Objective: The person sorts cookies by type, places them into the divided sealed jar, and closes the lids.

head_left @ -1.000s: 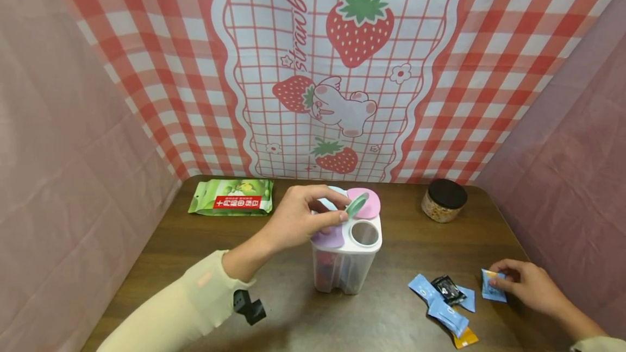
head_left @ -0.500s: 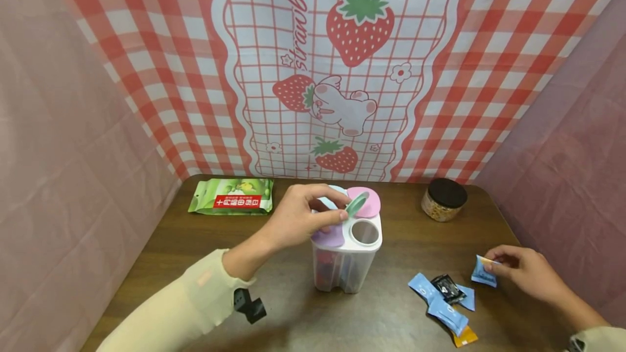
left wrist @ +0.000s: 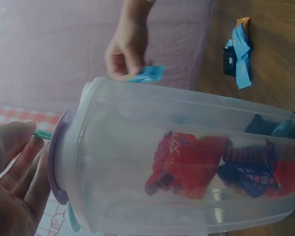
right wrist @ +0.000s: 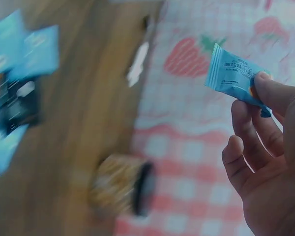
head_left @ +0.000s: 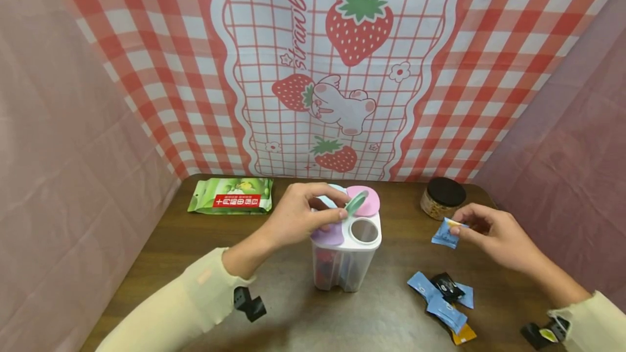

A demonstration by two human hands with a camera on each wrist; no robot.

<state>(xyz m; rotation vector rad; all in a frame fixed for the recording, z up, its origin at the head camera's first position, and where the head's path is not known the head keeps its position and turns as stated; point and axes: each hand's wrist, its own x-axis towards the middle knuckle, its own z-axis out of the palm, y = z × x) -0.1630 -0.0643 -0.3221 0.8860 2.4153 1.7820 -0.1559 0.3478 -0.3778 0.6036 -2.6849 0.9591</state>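
Observation:
My left hand point(head_left: 305, 213) pinches the raised green lid point(head_left: 357, 203) of a clear plastic storage box point(head_left: 344, 270) with a white top. Beneath that lid is a round opening point(head_left: 364, 231); the purple lid point(head_left: 329, 236) and pink lid point(head_left: 364, 200) lie flat. Red and dark blue packets point(left wrist: 189, 164) show through the box wall in the left wrist view. Up off the table, my right hand point(head_left: 499, 232) pinches a small blue snack packet point(head_left: 447, 233) between thumb and fingers. It is to the right of the box, in front of the jar.
Several blue, black and orange packets point(head_left: 446, 311) lie in a pile right of the box. A black-lidded jar point(head_left: 442, 198) stands at the back right, a green bag point(head_left: 232, 195) at the back left. Cloth walls enclose the table point(head_left: 391, 319).
My right hand has lifted the blue packet off the table and carried it left and away from me, towards the jar. The left hand stays at the green lid.

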